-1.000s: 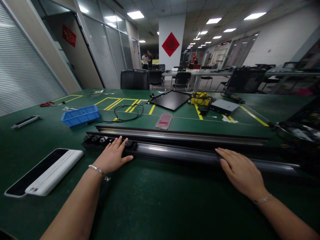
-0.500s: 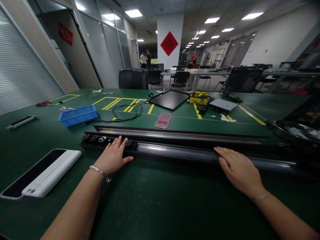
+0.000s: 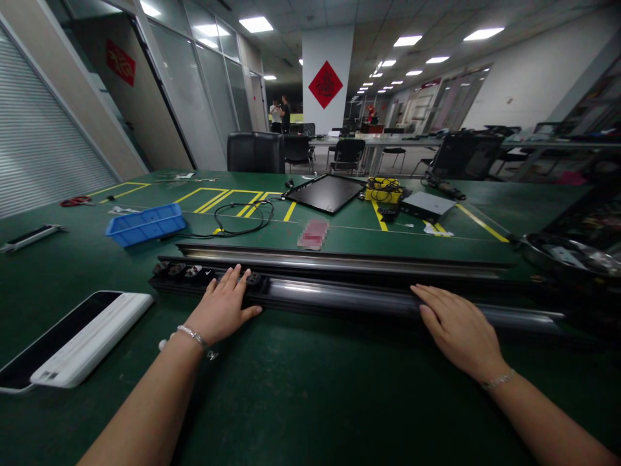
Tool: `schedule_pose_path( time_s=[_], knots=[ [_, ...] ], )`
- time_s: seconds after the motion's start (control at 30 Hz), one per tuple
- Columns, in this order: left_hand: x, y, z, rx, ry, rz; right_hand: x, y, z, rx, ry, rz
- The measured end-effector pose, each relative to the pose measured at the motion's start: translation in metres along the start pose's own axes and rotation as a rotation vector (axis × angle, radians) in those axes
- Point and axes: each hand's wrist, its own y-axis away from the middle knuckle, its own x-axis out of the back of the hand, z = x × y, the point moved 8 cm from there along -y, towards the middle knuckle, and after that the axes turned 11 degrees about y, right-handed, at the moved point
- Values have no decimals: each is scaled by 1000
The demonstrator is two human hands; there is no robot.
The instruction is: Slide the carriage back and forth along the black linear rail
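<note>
A long black rail [image 3: 339,295] with a shiny top strip and socket-like modules [image 3: 182,269] at its left end lies across the green table. My left hand [image 3: 220,309] rests over the modules, fingers spread and palm down, covering part of them. Further right, my right hand [image 3: 458,329] lies flat on the same rail with its fingers stretched out. Neither hand is wrapped round anything. Just behind is a second long dark metal channel [image 3: 310,260], roughly parallel to the first. Its right end fades into the dark edge of the view.
A white-edged slab with a black panel [image 3: 92,346] lies at near left. Beyond the rails are a blue bin [image 3: 145,224], a black cable [image 3: 245,220], a flat dark panel [image 3: 327,193], a yellow box [image 3: 383,190] and a grey box [image 3: 427,205]. A round metal dish [image 3: 572,255] stands right.
The view has shifted slightly, so the table things appear a little further left. My left hand has slid slightly right along the rail; my right hand stays in place on it.
</note>
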Motion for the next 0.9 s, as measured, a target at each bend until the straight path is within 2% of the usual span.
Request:
schedule_pose_path(
  time_s=[0.37, 0.57, 0.9],
  knots=[
    [1, 1, 16, -62, 11, 59, 0, -1, 0, -5, -18, -16],
    [2, 2, 24, -47, -9, 74, 1, -1, -1, -1, -4, -17],
    [2, 3, 38, -128, 29, 111, 3, -1, -1, -1, -2, 5]
  ],
)
